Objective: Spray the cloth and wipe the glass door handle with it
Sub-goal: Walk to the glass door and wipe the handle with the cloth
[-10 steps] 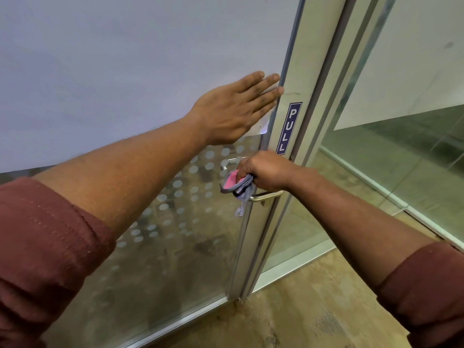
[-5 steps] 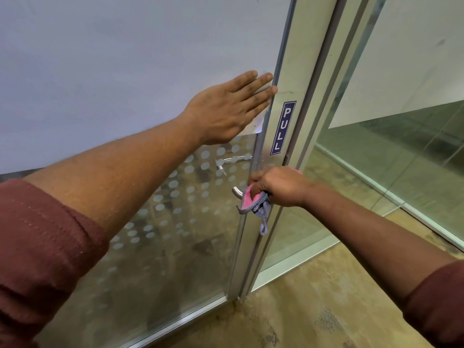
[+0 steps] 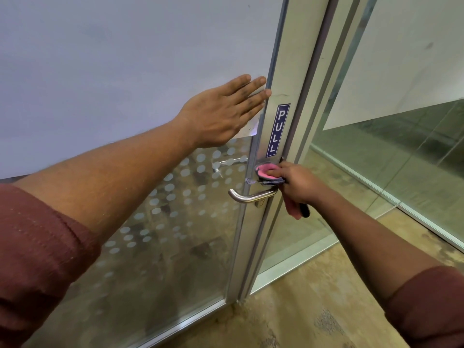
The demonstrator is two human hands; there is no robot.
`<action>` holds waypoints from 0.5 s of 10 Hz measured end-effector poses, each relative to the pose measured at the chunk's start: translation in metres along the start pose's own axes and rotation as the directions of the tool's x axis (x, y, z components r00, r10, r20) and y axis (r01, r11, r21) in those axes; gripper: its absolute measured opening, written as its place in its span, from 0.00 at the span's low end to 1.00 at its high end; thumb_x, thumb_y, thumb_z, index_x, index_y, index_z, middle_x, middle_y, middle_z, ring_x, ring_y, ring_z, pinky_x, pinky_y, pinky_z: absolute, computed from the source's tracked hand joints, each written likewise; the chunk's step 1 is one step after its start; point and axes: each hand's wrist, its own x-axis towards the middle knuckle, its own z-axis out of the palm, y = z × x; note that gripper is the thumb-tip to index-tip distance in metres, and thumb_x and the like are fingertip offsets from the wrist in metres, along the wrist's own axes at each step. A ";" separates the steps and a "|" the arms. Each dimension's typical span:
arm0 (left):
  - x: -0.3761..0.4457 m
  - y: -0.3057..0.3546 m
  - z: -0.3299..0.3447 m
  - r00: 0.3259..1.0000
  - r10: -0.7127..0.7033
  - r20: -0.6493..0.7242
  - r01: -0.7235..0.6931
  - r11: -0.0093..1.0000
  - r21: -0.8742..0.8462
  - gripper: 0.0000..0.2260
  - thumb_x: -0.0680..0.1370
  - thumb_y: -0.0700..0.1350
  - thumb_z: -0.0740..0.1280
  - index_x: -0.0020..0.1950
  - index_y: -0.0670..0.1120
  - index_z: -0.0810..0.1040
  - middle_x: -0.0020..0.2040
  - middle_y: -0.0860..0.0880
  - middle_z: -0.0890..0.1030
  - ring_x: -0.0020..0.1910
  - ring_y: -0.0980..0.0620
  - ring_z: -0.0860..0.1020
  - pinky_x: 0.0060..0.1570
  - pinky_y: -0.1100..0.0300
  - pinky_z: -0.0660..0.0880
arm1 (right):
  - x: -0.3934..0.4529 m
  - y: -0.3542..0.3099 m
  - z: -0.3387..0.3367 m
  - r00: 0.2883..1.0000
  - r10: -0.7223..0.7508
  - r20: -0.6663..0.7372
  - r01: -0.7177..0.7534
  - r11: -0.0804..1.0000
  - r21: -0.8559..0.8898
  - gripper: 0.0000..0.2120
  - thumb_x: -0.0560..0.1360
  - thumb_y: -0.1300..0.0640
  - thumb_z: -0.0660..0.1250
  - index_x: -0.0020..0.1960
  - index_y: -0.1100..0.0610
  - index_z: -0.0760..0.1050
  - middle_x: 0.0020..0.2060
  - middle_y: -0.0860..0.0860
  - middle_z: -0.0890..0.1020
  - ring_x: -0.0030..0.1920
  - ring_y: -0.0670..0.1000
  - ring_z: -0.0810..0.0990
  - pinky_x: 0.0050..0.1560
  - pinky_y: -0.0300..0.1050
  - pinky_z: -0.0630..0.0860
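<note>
Pressing a bunched pink and grey cloth [image 3: 268, 172] against the silver metal door frame [image 3: 253, 222], the right hand [image 3: 296, 188] is closed around the cloth, with fingers pushing it onto the round plate just above the shiny curved metal door handle [image 3: 251, 196]. The cloth sits right under the blue PULL sticker [image 3: 278, 130]. It is close above the handle's root, near the frame's right edge, but I cannot tell if it touches the handle. A small dark thing peeks out under this hand, and I cannot tell what it is.

The left hand [image 3: 222, 114] is open and flat. Its palm lies on the frosted glass door panel [image 3: 125, 66], and its fingertips [image 3: 261, 95] reach the frame's left edge. It looks like it is holding the door steady.

No spray bottle shows. The long bar of the handle looks bare, so I think the wiping is partway done.

What could go wrong? The door might swing if the flat hand lets go, and then the cloth would slide off. A loose grey corner of the cloth hangs toward the handle and could snag on it. The wiping could also stay up on the plate and miss the bar.
</note>
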 end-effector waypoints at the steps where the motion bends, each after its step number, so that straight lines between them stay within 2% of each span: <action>1: 0.000 0.000 -0.001 1.000 0.000 0.001 0.000 1.000 -0.004 0.27 0.85 0.48 0.39 0.82 0.37 0.40 0.83 0.38 0.44 0.82 0.39 0.44 0.80 0.45 0.47 | 0.002 -0.004 0.000 0.997 0.071 0.032 -0.073 0.994 0.079 0.17 0.78 0.63 0.63 0.63 0.49 0.80 0.50 0.53 0.77 0.50 0.53 0.74 0.42 0.40 0.65; 2: 0.001 0.000 -0.001 1.000 0.002 0.000 -0.002 1.000 -0.017 0.27 0.85 0.49 0.39 0.82 0.38 0.40 0.83 0.39 0.44 0.82 0.39 0.44 0.80 0.45 0.48 | 0.001 -0.008 -0.001 0.984 0.173 0.035 -0.176 0.968 0.180 0.19 0.75 0.69 0.60 0.55 0.53 0.83 0.38 0.47 0.76 0.43 0.53 0.78 0.35 0.34 0.67; 3: 0.001 0.000 0.000 1.000 0.002 -0.005 -0.002 1.000 -0.009 0.27 0.85 0.49 0.39 0.82 0.38 0.41 0.83 0.39 0.45 0.82 0.39 0.44 0.80 0.45 0.48 | -0.005 -0.016 0.001 0.979 0.203 0.006 -0.201 0.965 0.171 0.21 0.71 0.71 0.60 0.51 0.52 0.84 0.33 0.45 0.74 0.37 0.53 0.78 0.31 0.37 0.67; 4: 0.001 0.000 0.001 1.000 -0.002 -0.011 0.002 1.000 -0.006 0.27 0.85 0.49 0.39 0.82 0.38 0.41 0.83 0.39 0.45 0.82 0.39 0.44 0.80 0.44 0.48 | -0.010 -0.026 0.007 0.977 0.213 -0.029 -0.207 0.968 0.144 0.22 0.69 0.71 0.61 0.51 0.51 0.85 0.32 0.47 0.72 0.33 0.53 0.74 0.30 0.41 0.65; 5: 0.001 0.000 0.001 1.000 0.004 -0.021 -0.003 1.000 0.005 0.27 0.86 0.49 0.40 0.82 0.37 0.42 0.83 0.39 0.46 0.82 0.39 0.45 0.80 0.44 0.49 | -0.013 -0.041 0.012 0.971 0.235 -0.041 -0.230 0.968 0.100 0.22 0.69 0.68 0.63 0.56 0.51 0.84 0.41 0.55 0.77 0.38 0.57 0.76 0.39 0.45 0.70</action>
